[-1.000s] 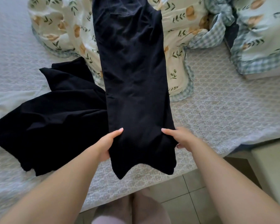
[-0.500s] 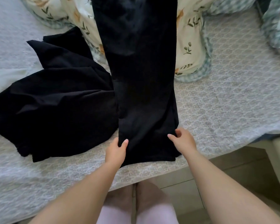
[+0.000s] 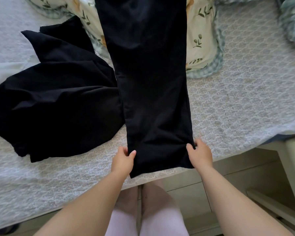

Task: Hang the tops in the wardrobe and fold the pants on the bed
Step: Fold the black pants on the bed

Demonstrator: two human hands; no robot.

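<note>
Pants lie flat on the bed, and their long axis runs dead straight from six o'clock up to twelve. The hem end points at six, right at the near edge of the mattress, while the upper end runs out of view at twelve. Both hands sit at that hem. The left hand pinches the edge on the nine o'clock side, thumb on top of the cloth. The right hand pinches the opposite edge at three o'clock. Neither is nearer; they bracket the leg evenly, cloth stretched between them. The hem looks a touch skewed, its left corner lower. My read: the fold goes away from the body, hem carried toward twelve along that axis. A second dark garment lies touching at nine o'clock, and a floral quilt lies under the pants at one o'clock.
</note>
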